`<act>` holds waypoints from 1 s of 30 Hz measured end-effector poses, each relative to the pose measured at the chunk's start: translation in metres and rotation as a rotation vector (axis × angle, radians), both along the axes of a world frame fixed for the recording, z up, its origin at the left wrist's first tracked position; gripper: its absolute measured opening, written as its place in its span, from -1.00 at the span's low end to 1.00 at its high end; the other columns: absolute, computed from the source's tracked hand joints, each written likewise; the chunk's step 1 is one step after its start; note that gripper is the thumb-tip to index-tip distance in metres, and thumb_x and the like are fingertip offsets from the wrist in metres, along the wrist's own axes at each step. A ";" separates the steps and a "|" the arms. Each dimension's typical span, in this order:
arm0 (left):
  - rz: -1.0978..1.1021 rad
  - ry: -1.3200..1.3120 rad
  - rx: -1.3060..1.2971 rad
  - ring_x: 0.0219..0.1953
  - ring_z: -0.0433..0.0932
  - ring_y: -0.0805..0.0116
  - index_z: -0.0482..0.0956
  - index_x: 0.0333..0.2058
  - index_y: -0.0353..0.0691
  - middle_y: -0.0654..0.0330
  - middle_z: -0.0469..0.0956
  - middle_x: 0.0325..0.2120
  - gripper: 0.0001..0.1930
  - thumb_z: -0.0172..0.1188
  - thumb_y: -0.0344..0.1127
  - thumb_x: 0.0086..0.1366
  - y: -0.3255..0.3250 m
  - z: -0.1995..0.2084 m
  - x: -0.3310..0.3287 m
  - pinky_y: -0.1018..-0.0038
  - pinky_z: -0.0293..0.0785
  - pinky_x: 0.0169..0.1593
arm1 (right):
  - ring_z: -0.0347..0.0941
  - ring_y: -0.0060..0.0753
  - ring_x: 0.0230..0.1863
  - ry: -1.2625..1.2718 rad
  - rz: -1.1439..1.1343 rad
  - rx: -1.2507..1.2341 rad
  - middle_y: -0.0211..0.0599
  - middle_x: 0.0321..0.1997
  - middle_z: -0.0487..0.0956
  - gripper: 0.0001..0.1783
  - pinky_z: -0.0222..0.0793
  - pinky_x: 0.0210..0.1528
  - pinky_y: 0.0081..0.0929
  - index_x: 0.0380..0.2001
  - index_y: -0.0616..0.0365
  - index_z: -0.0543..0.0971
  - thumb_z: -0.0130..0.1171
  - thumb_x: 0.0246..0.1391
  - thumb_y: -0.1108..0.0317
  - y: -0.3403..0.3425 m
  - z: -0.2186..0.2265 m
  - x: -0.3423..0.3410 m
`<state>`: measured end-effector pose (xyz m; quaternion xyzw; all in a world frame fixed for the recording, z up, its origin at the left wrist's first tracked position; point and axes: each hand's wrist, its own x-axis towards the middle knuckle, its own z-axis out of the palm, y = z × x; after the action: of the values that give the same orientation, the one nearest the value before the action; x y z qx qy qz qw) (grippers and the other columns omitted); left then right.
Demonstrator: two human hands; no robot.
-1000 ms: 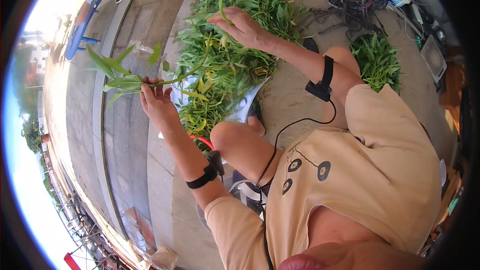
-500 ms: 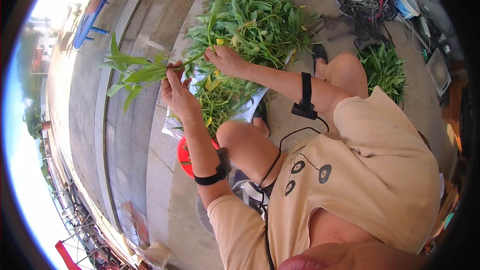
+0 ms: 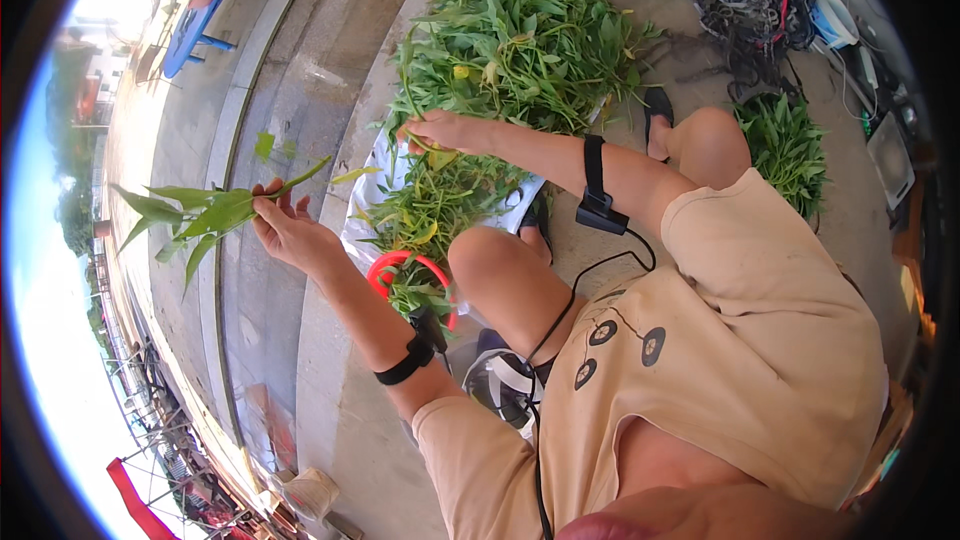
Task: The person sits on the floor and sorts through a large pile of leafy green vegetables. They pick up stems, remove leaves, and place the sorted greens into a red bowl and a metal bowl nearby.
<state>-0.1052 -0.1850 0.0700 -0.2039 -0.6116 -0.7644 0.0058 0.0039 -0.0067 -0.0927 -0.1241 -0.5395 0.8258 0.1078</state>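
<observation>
In my left hand (image 3: 288, 225), held out over the pavement, the thumb and fingers pinch a leafy green stem (image 3: 215, 210). Its long pointed leaves spread to the left and its cut end points up to the right. My right hand (image 3: 440, 132) is closed on a long bare green stem (image 3: 412, 90) at the near left of a big heap of leafy greens (image 3: 530, 40). Shorter stems and yellowed leaves (image 3: 430, 215) lie below that hand on a white sheet (image 3: 365, 202). A loose green leaf (image 3: 264, 146) shows beyond my left hand.
A red-rimmed basket (image 3: 380, 270) with greens is beside my bent knee. A smaller bunch of greens (image 3: 783, 152) lies to the right. Dark tangled straps (image 3: 745, 0) are at the back right, and a blue stool (image 3: 205, 15) at the far left.
My hands have come apart, and the stem they both held is now in two pieces. My left hand has moved left and down with the leafy part; a loose leaf has appeared.
</observation>
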 end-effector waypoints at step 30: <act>0.022 1.025 -0.286 -0.43 0.43 0.41 0.66 -0.30 -0.19 0.27 0.52 -0.47 -0.86 0.29 -0.44 0.12 0.114 0.052 0.133 0.47 0.33 -0.33 | 0.32 -0.30 -0.42 0.209 -0.507 1.282 -0.27 -0.47 0.30 -0.72 0.23 -0.31 -0.31 -0.14 0.30 0.45 -0.05 0.30 0.27 0.122 0.149 0.228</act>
<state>0.0276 -0.0715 0.1217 -0.5437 -0.6306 -0.4755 0.2841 0.2318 0.1149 0.0562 -0.0780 -0.8618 0.3013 0.4006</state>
